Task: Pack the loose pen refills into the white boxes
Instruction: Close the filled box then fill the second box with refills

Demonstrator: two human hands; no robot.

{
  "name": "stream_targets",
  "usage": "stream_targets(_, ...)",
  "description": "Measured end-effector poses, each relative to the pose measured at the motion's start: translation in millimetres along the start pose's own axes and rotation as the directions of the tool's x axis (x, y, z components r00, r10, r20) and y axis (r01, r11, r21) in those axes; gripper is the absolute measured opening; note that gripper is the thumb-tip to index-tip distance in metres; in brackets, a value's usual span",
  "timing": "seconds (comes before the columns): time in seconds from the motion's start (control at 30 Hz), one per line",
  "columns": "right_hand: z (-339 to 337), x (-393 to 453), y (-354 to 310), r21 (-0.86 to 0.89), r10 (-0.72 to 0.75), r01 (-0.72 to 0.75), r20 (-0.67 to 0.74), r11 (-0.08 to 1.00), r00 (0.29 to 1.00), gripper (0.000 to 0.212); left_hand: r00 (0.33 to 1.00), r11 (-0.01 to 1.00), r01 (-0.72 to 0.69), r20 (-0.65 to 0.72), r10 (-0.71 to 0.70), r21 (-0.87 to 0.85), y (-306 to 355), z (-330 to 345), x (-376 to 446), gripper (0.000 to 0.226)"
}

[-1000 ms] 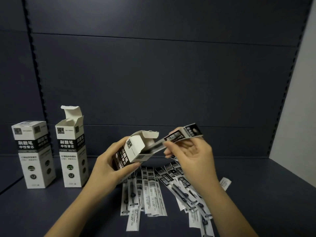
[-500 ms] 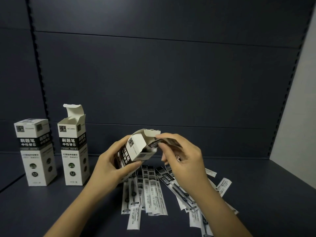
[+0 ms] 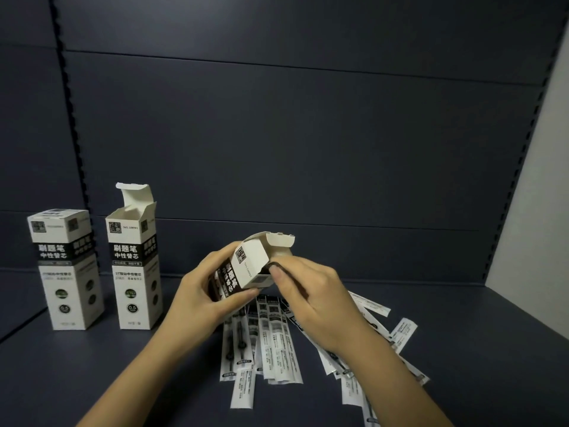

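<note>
The left hand [image 3: 203, 300] grips a white box [image 3: 246, 266] tilted on its side above the dark shelf [image 3: 462, 349], thumb along the near face and fingers curled behind it. The box's top flap stands open, pointing away from the person. Its white upper part carries a small square logo and "NO.S0091"; the black band below bears large white Chinese characters, turned sideways and partly covered by the fingers.

The right hand [image 3: 311, 291] is at the box's open mouth, thumb and forefinger curled together at the opening. Something dark sits between them, but whether it is a refill cannot be told.

Directly under the held box, loose pen refills [image 3: 271, 343] in white printed sleeves lie fanned on the shelf, spreading toward the person and off to the right; their print is too small to read.

Left of the held box stand two more upright boxes. The nearer one [image 3: 135, 272] has its lid flap raised and reads "NO.S0091", "刷题笔 中性替芯" on the black band, and "0.5" in a circle near the base. The farther one [image 3: 64, 272] is closed, with the same band text and "0.5" mark.
</note>
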State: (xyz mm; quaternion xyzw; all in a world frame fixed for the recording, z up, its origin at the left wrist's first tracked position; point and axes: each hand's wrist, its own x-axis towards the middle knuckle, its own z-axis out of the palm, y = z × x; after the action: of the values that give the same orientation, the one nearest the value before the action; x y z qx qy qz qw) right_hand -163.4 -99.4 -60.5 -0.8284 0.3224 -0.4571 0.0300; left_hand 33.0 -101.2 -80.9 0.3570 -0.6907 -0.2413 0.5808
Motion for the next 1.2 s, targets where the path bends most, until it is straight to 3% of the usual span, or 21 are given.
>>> stream_targets(0.23,0,1,-5,0.160,0.109,-0.139,0.183,0.977,0.977,0.027,1.000,1.000,-0.006,-0.003,0.006,0.018,-2,1,0,0.071)
stream_targets(0.5,-1,-1,-6,0.183,0.109,-0.147,0.206,0.972,0.973,0.027,1.000,0.999,0.010,0.012,-0.011,0.031,-3,-1,0,0.069)
stream_targets(0.6,-8,-5,-5,0.326,0.117,-0.143,0.098,0.935,0.988,0.034,1.000,1.000,0.011,0.010,-0.012,0.019,-3,-1,0,0.070)
stream_targets(0.7,-25,-6,-2,0.451,0.152,-0.089,-0.106,0.888,0.983,0.022,1.000,1.000,0.017,-0.012,-0.017,-0.011,-2,-1,0,0.069)
stream_targets(0.8,-35,-5,9,0.469,0.241,-0.140,-0.163,0.872,0.957,0.016,0.999,0.999,0.030,-0.016,-0.031,-0.021,-1,0,1,0.068)
stream_targets(0.9,-34,-1,17,0.302,0.377,-0.346,-0.050,0.888,0.925,0.013,0.999,0.998,0.042,-0.027,-0.044,-0.049,-3,-1,1,0.069)
stream_targets(0.97,-30,0,25,0.000,0.464,-0.466,0.094,0.885,0.881,0.009,0.998,0.998,0.047,-0.026,-0.049,-0.050,-3,-1,0,0.071)
stream_targets(1.03,-27,-1,32,-0.253,0.545,-0.490,0.241,0.834,0.803,0.012,0.998,0.998,0.051,-0.026,-0.053,-0.040,-4,-1,0,0.071)
stream_targets(1.2,-23,-9,39,-0.491,0.693,-0.494,0.428,0.717,0.580,0.026,0.998,0.998,0.057,-0.009,-0.058,-0.029,-3,-1,0,0.069)
